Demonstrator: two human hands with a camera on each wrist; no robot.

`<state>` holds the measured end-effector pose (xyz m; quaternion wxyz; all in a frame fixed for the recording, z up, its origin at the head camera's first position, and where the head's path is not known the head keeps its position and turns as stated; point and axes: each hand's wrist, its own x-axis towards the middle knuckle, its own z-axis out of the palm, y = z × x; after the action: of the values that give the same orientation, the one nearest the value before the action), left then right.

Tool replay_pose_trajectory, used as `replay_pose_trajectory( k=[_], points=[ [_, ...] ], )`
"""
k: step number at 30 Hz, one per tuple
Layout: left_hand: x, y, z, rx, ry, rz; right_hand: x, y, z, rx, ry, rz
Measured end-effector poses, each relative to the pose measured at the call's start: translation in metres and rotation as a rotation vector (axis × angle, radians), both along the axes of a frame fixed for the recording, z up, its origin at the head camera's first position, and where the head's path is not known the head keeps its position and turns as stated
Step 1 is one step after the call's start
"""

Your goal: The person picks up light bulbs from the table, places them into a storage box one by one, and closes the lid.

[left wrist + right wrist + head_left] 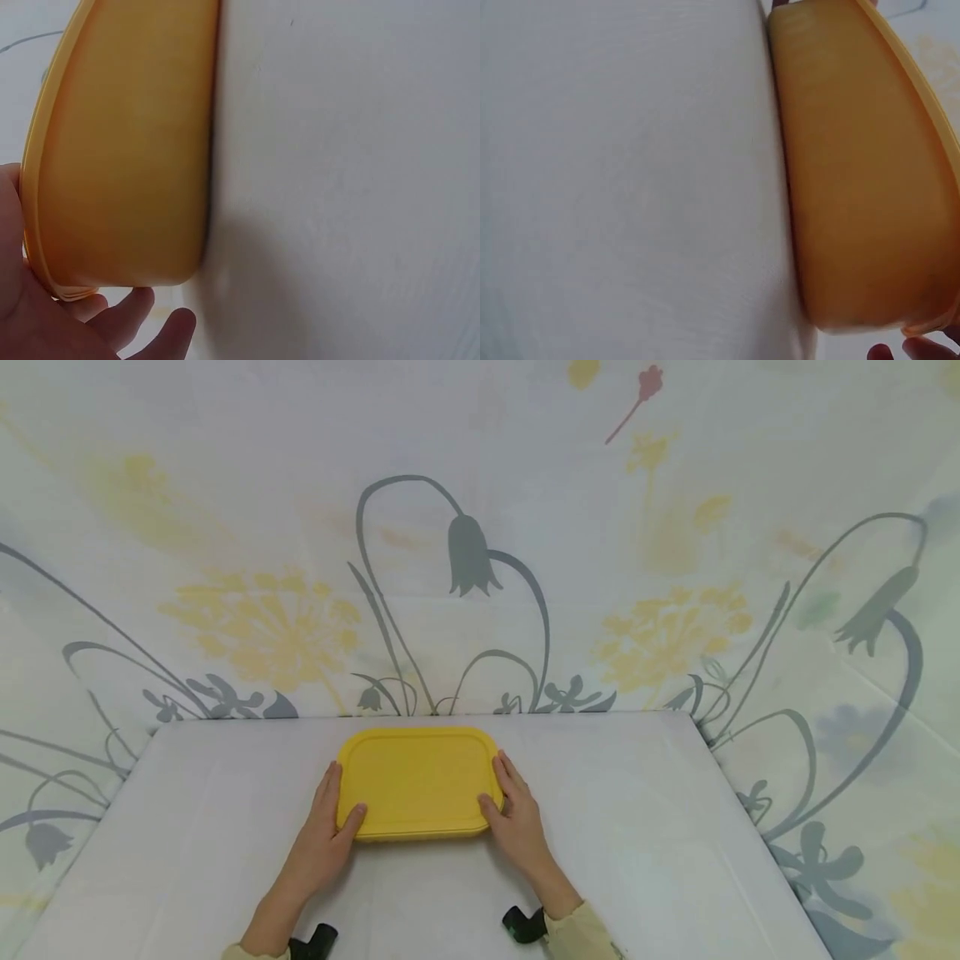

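Observation:
A yellow food container [420, 781] with a rounded rectangular lid sits near the far edge of the white table. My left hand [327, 827] holds its left end, thumb over the lid's near corner and fingers along the side. At the opposite end my right hand [517, 814] grips it the same way, thumb on the lid's rim. In the left wrist view the container's side wall [131, 150] stands close over the table, with fingertips [176, 330] around its end. The right wrist view shows the wall [862, 180] from the other side, most of the hand hidden.
The white table [622, 810] spreads out around the container. Behind it and at both sides hangs a pale cloth [480, 627] printed with flowers. A black wrist camera mount [315, 942] shows below my left hand and another black mount [523, 925] below my right.

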<state>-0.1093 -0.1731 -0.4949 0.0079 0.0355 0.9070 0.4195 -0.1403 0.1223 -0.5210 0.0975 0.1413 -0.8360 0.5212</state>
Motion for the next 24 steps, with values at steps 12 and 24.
replay_pose_trajectory(
  k=[12,24],
  points=[
    [0.000,-0.009,0.001,-0.041,0.047,0.023,-0.001,0.003,0.009,0.075,0.047,-0.053],
    [0.010,-0.019,0.005,-0.056,0.053,0.071,0.009,0.016,0.006,0.086,0.086,-0.072]
  ],
)
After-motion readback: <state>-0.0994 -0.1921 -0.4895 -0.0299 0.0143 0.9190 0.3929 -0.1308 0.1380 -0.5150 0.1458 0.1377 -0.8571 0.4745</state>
